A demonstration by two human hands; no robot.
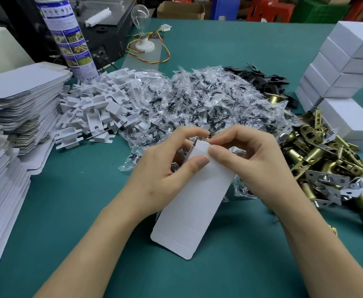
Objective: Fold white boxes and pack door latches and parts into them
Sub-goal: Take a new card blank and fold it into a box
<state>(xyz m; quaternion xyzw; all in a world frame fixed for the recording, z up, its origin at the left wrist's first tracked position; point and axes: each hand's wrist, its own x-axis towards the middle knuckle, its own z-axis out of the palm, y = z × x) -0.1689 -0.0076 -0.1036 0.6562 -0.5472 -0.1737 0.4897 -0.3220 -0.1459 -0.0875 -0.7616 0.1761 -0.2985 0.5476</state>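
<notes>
The left grip (pixel 161 168) and right grip (pixel 258 164) each pinch the far end of the box (pixel 189 207), apparently to fold its flap.

Bare green mat (pixel 230 276) near; screw packets (pixel 197 100) block beyond.

Both hands fold a white box blank (pixel 194 194) over the green table (pixel 230 276).
The left hand (pixel 167 168) and right hand (pixel 255 166) pinch the blank's far end; flat blanks (pixel 15 104) are stacked left, brass latches (pixel 318 164) lie right, and bagged screws (pixel 197 100) are heaped between.
</notes>
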